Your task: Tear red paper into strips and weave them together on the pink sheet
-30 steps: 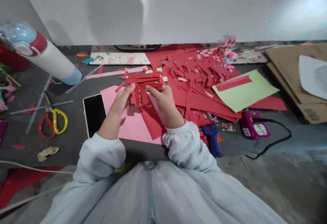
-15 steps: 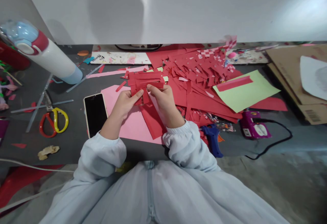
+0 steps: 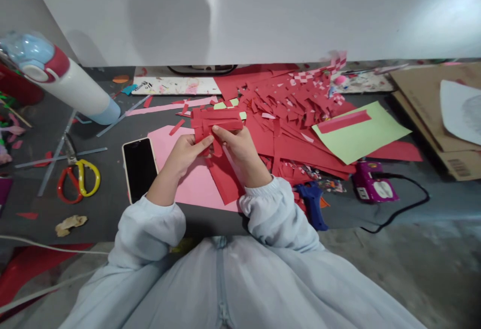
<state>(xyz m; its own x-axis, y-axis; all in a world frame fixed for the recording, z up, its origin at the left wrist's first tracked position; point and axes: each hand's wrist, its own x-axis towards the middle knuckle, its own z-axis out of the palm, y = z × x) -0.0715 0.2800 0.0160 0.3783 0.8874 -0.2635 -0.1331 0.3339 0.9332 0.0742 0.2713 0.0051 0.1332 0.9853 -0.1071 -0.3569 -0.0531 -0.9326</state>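
Red paper strips (image 3: 218, 115), crossing one another in a small woven-looking piece, are held up between my two hands. My left hand (image 3: 184, 154) pinches the lower left of the piece, its thumb on top and fingers behind. On the right side, my right hand (image 3: 240, 151) grips it, thumb pressed on the front near the middle. Below lie a pink sheet (image 3: 195, 184) and a red sheet (image 3: 227, 179) on the grey table. The fingers behind the piece are mostly hidden.
Red scraps (image 3: 293, 101) heap behind and right. A green sheet (image 3: 361, 136), blue glue gun (image 3: 314, 206), purple box (image 3: 374, 184) and cardboard (image 3: 432, 113) are rightward. Leftward are a phone (image 3: 140, 168), scissors (image 3: 78, 176) and bottle (image 3: 80, 91).
Both thumbs have shifted slightly on the red strips; the left thumb is a little further right and lower. The held piece has changed its tilt slightly.
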